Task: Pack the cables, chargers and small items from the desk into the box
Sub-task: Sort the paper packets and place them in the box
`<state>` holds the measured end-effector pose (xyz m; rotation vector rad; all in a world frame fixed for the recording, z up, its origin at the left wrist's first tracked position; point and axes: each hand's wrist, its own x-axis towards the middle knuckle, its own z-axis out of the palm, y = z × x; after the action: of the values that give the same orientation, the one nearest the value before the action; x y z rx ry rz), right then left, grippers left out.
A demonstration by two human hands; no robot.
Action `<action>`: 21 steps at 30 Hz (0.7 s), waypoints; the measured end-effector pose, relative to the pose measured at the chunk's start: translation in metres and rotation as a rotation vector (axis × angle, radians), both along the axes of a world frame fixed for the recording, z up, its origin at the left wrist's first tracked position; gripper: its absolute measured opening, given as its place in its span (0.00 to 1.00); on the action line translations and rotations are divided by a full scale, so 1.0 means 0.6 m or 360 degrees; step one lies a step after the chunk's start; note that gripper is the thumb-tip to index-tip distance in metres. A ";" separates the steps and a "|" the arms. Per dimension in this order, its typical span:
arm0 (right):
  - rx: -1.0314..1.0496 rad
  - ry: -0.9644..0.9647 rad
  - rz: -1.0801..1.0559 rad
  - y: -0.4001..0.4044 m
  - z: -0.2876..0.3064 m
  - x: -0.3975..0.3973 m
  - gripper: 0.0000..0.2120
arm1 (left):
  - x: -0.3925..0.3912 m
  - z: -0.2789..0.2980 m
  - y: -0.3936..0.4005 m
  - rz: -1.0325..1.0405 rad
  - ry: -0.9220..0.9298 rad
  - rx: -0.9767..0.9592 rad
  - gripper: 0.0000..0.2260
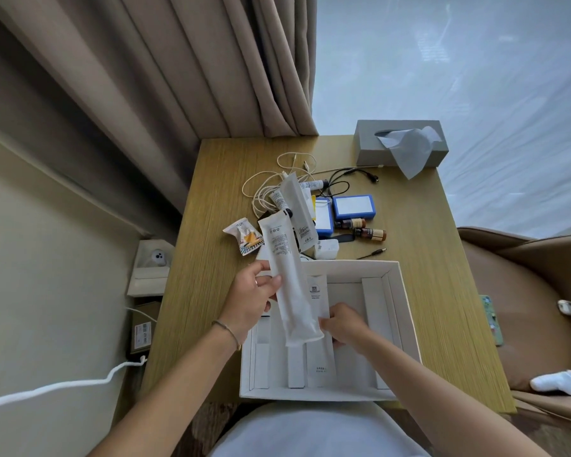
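A white open box (398,285) with cardboard dividers sits at the desk's near edge. My left hand (253,296) holds a long white paper packet (285,278) by its left side, tilted above the box. My right hand (343,324) pinches the packet's lower right edge inside the box. A flat white sleeve (317,291) lies in the box under the packet. Behind the box lie a second white packet (299,209), a white cable (264,189), a black cable (346,176), a white charger (326,249), two blue cases (353,207), two brown bottles (370,233) and a snack wrapper (246,237).
A grey tissue box (401,143) stands at the far right corner of the wooden desk (442,275). A beige curtain (178,77) hangs behind. An armchair (524,308) with a white item is at the right. Small boxes and a white cord lie on the floor at left.
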<state>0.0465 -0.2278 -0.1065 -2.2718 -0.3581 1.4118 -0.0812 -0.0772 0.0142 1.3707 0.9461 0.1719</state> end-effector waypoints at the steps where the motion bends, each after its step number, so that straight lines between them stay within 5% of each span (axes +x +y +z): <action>1: -0.0007 0.0001 0.0016 0.001 -0.001 -0.002 0.12 | 0.000 0.000 -0.003 0.0003 0.0016 0.0001 0.04; 18: -0.0294 -0.0346 0.0409 -0.008 0.022 -0.004 0.11 | 0.017 -0.007 -0.056 -0.0322 0.0143 -0.0043 0.03; 21: -0.0162 -0.0323 0.0223 -0.021 0.041 0.027 0.17 | 0.018 -0.015 -0.069 -0.0431 0.0229 -0.0040 0.04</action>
<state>0.0625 -0.2403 -0.0818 -2.5251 -0.5293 1.2941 -0.0705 -0.1187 0.0052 1.4872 0.8674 -0.1450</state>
